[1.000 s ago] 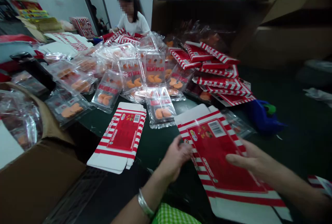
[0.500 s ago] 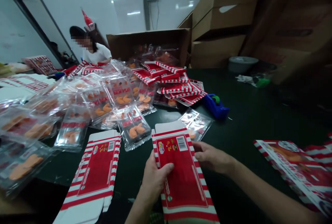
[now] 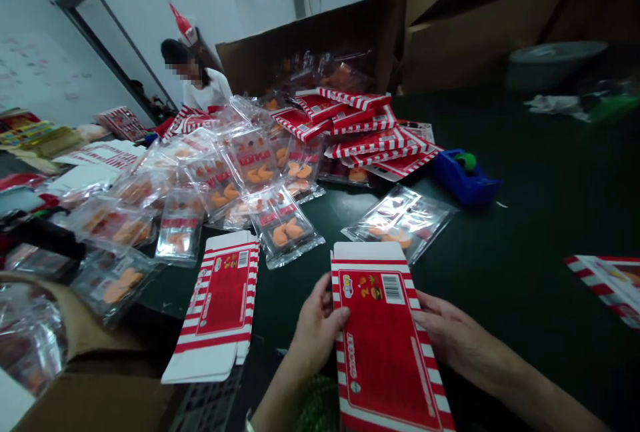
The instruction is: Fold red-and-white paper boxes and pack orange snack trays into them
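Note:
A red box with red-and-white striped edges (image 3: 385,345) is between my hands, its barcode side facing up and a white flap standing out at the far end. My left hand (image 3: 317,325) grips its left edge, thumb on the top face. Against the right edge lies my right hand (image 3: 445,325), its fingers partly hidden behind the carton. Just beyond the box is a clear plastic pack with orange pieces (image 3: 400,222). To the left, a stack of flat striped cartons (image 3: 220,305) rests at the table's near edge.
Many clear packs (image 3: 245,165) are heaped across the table. Filled striped boxes (image 3: 350,125) are piled beside a blue tape dispenser (image 3: 467,179). An open cardboard box (image 3: 115,385) stands at lower left. A co-worker in a white shirt (image 3: 207,89) sits at the far side.
The view has swung, bringing the open cardboard box at lower left into sight. Both hands still hold the red striped box, now slightly further right in the picture.

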`<state>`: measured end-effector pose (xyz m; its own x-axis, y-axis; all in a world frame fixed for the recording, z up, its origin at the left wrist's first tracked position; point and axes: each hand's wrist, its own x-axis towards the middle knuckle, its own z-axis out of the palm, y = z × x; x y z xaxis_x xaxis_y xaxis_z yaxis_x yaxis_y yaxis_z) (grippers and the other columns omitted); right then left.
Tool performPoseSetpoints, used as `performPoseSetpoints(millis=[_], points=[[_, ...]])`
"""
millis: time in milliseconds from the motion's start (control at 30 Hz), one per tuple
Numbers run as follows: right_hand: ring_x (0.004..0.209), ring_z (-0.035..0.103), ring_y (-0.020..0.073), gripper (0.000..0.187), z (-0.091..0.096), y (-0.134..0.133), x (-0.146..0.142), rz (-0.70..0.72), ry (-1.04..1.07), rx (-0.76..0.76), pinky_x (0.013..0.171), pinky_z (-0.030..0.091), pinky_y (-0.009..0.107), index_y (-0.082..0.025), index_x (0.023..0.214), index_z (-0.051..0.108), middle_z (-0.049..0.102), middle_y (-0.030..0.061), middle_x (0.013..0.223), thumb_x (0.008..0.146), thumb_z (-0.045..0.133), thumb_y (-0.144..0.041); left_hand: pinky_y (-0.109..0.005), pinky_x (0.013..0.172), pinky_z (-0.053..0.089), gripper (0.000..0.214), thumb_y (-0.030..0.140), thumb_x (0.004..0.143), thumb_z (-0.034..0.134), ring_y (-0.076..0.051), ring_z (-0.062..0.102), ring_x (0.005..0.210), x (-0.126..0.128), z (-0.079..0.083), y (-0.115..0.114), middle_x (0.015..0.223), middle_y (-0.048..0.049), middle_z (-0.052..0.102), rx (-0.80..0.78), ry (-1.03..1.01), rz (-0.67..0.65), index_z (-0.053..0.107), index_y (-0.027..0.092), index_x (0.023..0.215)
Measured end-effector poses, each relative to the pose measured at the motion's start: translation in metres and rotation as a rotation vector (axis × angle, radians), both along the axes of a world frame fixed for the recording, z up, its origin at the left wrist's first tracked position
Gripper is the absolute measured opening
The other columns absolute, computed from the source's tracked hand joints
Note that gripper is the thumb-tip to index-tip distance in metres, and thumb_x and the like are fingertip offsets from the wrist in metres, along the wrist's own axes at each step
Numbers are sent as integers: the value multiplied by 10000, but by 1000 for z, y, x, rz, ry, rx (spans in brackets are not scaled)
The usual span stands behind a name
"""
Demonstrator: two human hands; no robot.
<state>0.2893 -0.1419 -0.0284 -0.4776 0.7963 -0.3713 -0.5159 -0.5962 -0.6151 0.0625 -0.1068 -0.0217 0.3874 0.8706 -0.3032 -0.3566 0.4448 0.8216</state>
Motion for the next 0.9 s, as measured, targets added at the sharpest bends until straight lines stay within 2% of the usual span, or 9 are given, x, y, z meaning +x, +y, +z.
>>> performPoseSetpoints(millis=[67, 100, 267, 333, 500, 600, 733, 833, 900], points=[[1087, 624, 319, 721, -1, -4, -1, -9, -3, -22, 932, 484, 489, -206, 1470, 250, 619, 171, 1241, 865, 631, -291, -363, 798, 553, 852, 205, 710, 776, -251, 692, 927, 3, 1, 8, 1081, -115, 712, 18, 47, 83, 297, 190, 1416], [1083, 626, 324, 770, -1, -5, -1, -25, -23, -25, 924, 489, 496, -215, 1489, 187, 605, 178, 1256, 865, 631, -296, -373, 780, 558, 887, 216, 707, 777, -253, 699, 897, 6, 1, 11, 1062, -116, 717, 9, 35, 75, 263, 191, 1430], [1079, 626, 321, 926, 5, -2, 2, -156, -181, 68, 849, 535, 510, -413, 1479, 26, 485, 129, 1390, 829, 679, -323, -384, 729, 568, 844, 245, 717, 760, -265, 715, 812, 11, 2, 12, 979, -104, 737, -47, -6, -7, 292, 195, 1418], [1105, 608, 325, 981, 7, 0, 4, -161, -230, 134, 833, 547, 507, -443, 1472, 14, 422, 116, 1440, 794, 715, -338, -396, 738, 568, 820, 250, 734, 746, -265, 715, 815, 10, 3, 12, 992, -100, 734, -46, 41, -29, 296, 216, 1419], [1118, 596, 296, 949, 13, 2, 14, -170, -273, 247, 888, 535, 475, -352, 1490, 96, 436, 117, 1426, 779, 725, -339, -372, 817, 550, 637, 296, 758, 726, -270, 676, 965, 16, 6, 16, 1115, -128, 691, 71, 139, 14, 449, 185, 1320], [1086, 616, 287, 897, 16, 0, 21, -205, -326, 269, 864, 550, 450, -324, 1478, 160, 481, 126, 1387, 778, 720, -353, -373, 834, 544, 655, 280, 761, 723, -265, 663, 998, 22, 7, 17, 1130, -113, 681, 103, 91, 21, 413, 214, 1335], [1033, 644, 301, 903, 17, -9, 28, -209, -367, 264, 817, 565, 461, -330, 1464, 152, 554, 133, 1309, 768, 726, -359, -333, 754, 556, 562, 266, 768, 712, -235, 682, 905, 23, 9, 16, 1047, -85, 696, 101, 92, -102, 455, 215, 1265], [1008, 656, 298, 782, 16, -18, 32, -178, -407, 240, 819, 564, 457, -293, 1409, 280, 614, 122, 1225, 768, 725, -349, -276, 659, 541, 374, 312, 806, 665, -188, 675, 786, 23, 8, 13, 937, -50, 706, 106, 159, -145, 518, 206, 1133], [944, 677, 282, 644, 14, -22, 34, -174, -453, 233, 792, 569, 442, -269, 1331, 392, 660, 101, 1138, 778, 709, -368, -240, 643, 513, 230, 336, 836, 619, -153, 643, 737, 27, 7, 11, 860, -22, 697, 205, 288, -104, 572, 193, 1011]])
